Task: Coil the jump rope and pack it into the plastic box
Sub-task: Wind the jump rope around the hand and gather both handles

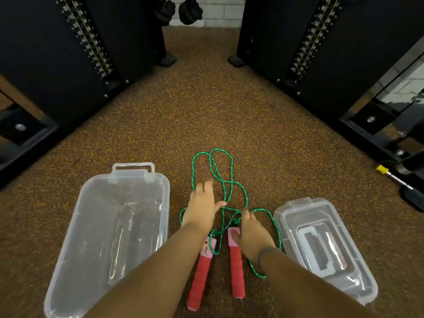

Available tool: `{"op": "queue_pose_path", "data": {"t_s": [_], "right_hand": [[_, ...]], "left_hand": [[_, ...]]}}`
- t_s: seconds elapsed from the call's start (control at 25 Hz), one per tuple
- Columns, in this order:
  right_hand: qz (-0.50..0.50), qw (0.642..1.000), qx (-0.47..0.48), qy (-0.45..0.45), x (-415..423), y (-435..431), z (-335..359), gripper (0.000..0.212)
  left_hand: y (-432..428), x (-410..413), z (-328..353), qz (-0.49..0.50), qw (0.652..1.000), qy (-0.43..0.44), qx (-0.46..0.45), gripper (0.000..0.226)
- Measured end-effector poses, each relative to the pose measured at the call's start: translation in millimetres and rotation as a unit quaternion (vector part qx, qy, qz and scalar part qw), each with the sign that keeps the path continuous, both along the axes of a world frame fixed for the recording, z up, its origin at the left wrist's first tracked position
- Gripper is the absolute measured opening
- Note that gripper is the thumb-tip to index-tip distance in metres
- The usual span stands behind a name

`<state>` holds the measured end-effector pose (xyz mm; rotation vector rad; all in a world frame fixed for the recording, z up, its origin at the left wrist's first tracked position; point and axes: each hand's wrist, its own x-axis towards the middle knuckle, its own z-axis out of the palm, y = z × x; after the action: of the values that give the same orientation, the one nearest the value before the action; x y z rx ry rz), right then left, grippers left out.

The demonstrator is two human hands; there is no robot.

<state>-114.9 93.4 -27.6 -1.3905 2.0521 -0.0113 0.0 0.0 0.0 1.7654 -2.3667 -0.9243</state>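
Head view. The jump rope (223,187) lay loose on the speckled floor (206,115) at lower centre of the frame, its green cord in tangled loops running up from two red handles set side by side. The plastic box (110,226) stood open and empty at lower left; its lid (323,246) lay upturned at lower right.

Your left hand (202,207) was flat and unclenched over the cord, fingers spread, thumb touching a strand; no real grip there. Your right hand (250,232) rested on the pink end of the right handle (236,267); whether its fingers had closed on cord or handle, I could not tell.

Step in hand, as I judged it: gathering before coiling. You did well to start from the handles. Pin both together in one hand, then draw the cord into even loops with the other, clearing the crossings at centre first. Loops should be kept shorter than the box, or they will spring over its rim.
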Motion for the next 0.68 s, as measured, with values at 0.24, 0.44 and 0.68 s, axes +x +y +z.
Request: {"op": "queue_pose_path", "data": {"t_s": [0.24,0.44,0.68], "right_hand": [[-0.159,0.982,0.035,-0.096,26,32,-15,0.060],[-0.245,0.953,0.091,-0.151,40,45,1,0.056],[-0.286,0.833,0.165,-0.443,20,33,80,0.009]], "left_hand": [[4,11,5,-0.013,0.999,-0.042,0.015,0.078],[14,17,33,-0.163,0.976,-0.077,0.120,0.059],[15,11,85,-0.300,0.943,-0.101,0.099,0.073]]}}
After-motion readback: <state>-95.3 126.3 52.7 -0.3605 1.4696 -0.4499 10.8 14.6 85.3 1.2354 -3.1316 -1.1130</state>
